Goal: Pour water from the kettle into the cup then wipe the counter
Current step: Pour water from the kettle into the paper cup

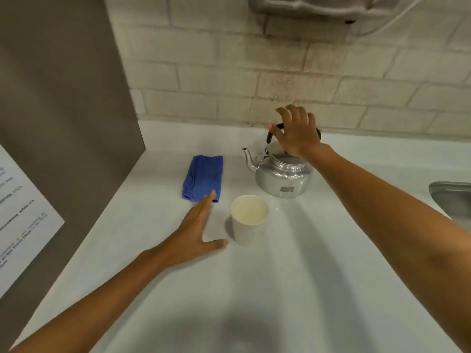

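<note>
A silver metal kettle with a black handle stands on the white counter near the back wall, its spout pointing left. My right hand hovers over the handle with fingers spread, not closed around it. A white paper cup stands upright in front of the kettle. Left of the cup, my left hand is flat and open, thumb stretched toward the cup without touching it. A folded blue cloth lies beyond my left fingertips.
A grey panel with a printed sheet walls off the left side. The pale brick wall runs along the back. A metal sink rim shows at the right edge. A dispenser hangs above.
</note>
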The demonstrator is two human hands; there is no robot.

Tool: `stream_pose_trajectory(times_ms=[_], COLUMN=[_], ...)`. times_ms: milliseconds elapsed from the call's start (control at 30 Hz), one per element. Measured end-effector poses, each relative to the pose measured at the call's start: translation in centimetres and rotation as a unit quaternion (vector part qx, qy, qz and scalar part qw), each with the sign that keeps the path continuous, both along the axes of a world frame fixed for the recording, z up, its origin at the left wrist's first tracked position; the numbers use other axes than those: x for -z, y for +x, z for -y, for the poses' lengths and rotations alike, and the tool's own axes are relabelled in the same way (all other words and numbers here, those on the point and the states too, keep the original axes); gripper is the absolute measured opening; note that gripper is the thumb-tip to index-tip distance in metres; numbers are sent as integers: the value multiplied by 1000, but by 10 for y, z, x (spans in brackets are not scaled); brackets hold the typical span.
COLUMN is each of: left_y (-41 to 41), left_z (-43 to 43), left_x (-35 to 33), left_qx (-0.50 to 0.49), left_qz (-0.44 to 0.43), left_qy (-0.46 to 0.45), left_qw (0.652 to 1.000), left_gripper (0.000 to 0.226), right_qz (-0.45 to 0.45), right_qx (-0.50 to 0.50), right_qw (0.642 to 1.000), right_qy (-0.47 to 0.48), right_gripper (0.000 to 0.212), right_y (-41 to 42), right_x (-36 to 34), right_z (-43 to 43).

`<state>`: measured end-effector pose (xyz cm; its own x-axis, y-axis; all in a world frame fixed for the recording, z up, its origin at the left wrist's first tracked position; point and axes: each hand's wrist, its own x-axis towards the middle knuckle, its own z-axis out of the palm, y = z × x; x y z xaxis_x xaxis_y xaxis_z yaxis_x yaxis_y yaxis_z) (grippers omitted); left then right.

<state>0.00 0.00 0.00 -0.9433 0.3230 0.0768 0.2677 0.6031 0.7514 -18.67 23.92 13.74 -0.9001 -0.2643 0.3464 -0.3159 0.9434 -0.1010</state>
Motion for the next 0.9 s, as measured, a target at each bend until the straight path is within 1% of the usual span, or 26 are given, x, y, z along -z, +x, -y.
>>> stream_pose_trajectory(times_ms=[100,200,300,400,467,500,567,667,767,900], left_y=[-5,-11,-16,-20,-20,-21,-21,-21,-22,-22], left_z=[-21,-40,-53,-62,-66,-67,-69,-69,-67,-65], left_x=[-2,3,0,1,3,5,9,10,10,11], left_qx=[-24,-32,-40,-57,-78,-88,-97,-104,-127,-141], left_qz=[55,75,91,103,108,113,125,131,121,107], left_qy=[52,82,129,150,168,175,180,177,176,183], left_qw=[997,993,987,982,977,974,971,970,969,967], left_gripper=[110,115,107,101,98,97,92,80,75,79], right_qz=[19,49,52,72,83,86,85,73,56,36], right_qx=[-1,16,44,70,76,75,78,90,92,68], right_qw=[1000,999,998,994,991,989,984,981,982,985], right_qy=[19,13,4,-37,-76,-98,-135,-158,-156,-154], right_gripper=[52,54,61,74,77,75,63,51,49,51], right_y=[-7,-13,-21,-32,-40,-43,-45,-41,-36,-27], right_x=[-2,-5,-8,-11,-12,-11,-10,-9,-9,-17], right_z=[-2,-7,-14,-17,-19,-19,-18,-16,-17,-22])
